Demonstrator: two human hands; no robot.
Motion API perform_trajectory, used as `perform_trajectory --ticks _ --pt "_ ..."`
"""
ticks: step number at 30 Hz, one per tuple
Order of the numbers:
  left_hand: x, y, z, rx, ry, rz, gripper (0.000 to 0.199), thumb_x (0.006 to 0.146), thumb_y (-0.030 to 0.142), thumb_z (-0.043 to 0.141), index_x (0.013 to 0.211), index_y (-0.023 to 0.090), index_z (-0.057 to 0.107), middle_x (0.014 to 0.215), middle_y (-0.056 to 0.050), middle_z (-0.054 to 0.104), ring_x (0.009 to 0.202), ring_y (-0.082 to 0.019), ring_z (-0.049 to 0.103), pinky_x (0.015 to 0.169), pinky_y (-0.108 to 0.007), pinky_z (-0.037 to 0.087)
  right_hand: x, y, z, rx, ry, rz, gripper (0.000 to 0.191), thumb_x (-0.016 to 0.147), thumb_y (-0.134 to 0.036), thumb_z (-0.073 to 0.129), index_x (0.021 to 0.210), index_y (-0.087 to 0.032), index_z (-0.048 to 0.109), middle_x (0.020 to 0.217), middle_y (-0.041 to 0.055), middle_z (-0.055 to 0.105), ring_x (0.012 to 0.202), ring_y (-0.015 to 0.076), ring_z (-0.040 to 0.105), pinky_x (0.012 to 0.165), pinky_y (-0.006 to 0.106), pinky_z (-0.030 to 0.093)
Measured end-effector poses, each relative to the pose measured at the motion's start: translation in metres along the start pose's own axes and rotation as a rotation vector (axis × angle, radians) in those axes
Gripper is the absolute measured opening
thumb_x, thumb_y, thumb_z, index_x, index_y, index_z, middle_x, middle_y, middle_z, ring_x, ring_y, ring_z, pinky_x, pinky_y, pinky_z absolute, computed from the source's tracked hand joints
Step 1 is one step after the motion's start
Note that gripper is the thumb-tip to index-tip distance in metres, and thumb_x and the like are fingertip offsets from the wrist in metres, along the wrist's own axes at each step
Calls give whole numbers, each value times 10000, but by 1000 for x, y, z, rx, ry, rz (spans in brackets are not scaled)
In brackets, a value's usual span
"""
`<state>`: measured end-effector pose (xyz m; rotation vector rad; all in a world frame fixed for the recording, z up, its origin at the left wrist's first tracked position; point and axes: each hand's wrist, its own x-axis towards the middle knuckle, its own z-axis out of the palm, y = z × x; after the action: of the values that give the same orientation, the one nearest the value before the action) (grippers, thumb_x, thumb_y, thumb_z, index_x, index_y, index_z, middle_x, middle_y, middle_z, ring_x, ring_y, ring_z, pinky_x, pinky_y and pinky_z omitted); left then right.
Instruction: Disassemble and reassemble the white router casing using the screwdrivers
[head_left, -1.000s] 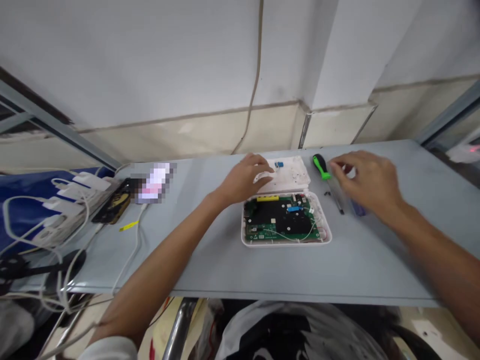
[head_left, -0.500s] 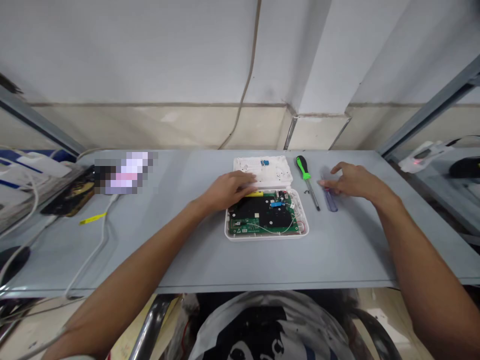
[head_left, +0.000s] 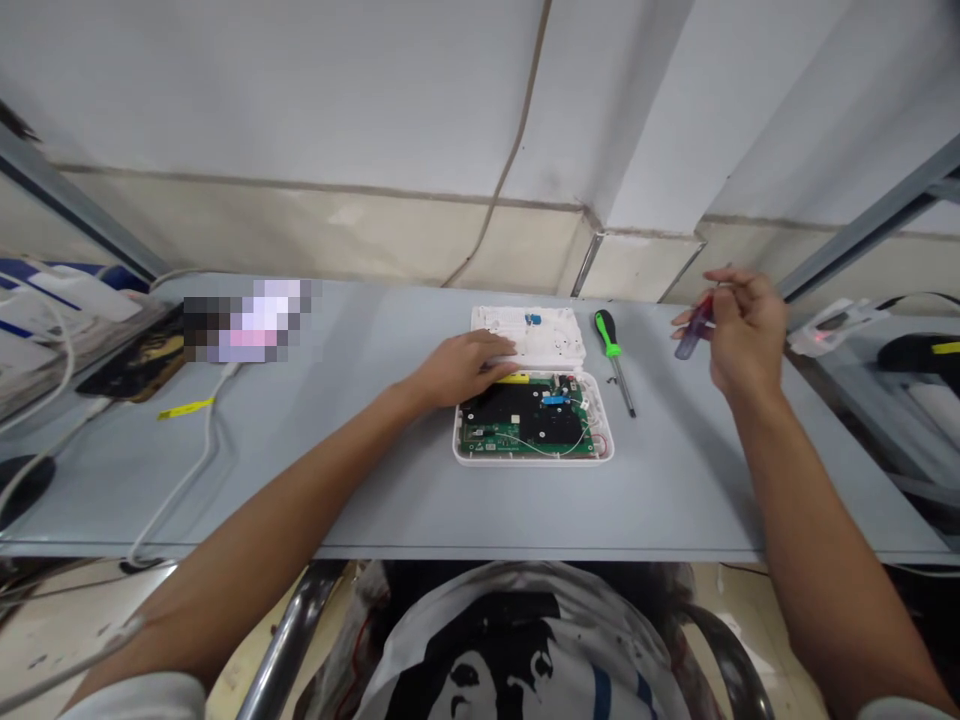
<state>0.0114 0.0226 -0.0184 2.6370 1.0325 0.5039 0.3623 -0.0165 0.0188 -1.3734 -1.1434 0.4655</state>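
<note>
An opened white device lies mid-table, its lower housing [head_left: 534, 461] holding a green circuit board [head_left: 517, 450] with black plates, a blue part and thin wires. Behind it sits the white cover [head_left: 559, 340], inside facing up. My left hand [head_left: 466, 368] rests, fingers outstretched, over the left side where cover and housing meet. Raised above the table at the right, my right hand [head_left: 739, 320] grips a screwdriver with a clear purple handle [head_left: 694, 333]. A green and black screwdriver [head_left: 609, 335] lies right of the device, with tiny dark screws [head_left: 612, 380] beside its shaft.
At the left are a lit, blurred-out phone [head_left: 262, 320], a dark phone [head_left: 135, 365], and white cables with a yellow tag [head_left: 186, 408]. White devices [head_left: 90, 295] stand at the far left. A white scanner-like device [head_left: 832, 328] is beyond the right edge.
My right hand has picked up the purple-handled screwdriver from the table and lifted it up and to the right. My left hand remains on the device. The view has shifted slightly.
</note>
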Motion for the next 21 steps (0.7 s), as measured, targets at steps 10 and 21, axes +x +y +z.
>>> perform_trajectory --ticks 10,21 --pt "-2 1 3 -13 18 1 414 1071 473 502 1286 196 722 1397 -90 706 1337 -267 631 1157 -447 487 -93 -46 38 -15 -973 -205 142 961 -372 719 1032 -258 767 1076 51 712 821 143 664 689 266 563" --pt "-3 0 0 -17 15 3 435 1067 494 494 1295 199 718 1425 -93 689 1353 -274 622 1174 -475 482 -82 -44 32 -205 -1108 -514 163 929 -294 793 833 -198 704 795 -24 730 707 110 647 685 241 469"
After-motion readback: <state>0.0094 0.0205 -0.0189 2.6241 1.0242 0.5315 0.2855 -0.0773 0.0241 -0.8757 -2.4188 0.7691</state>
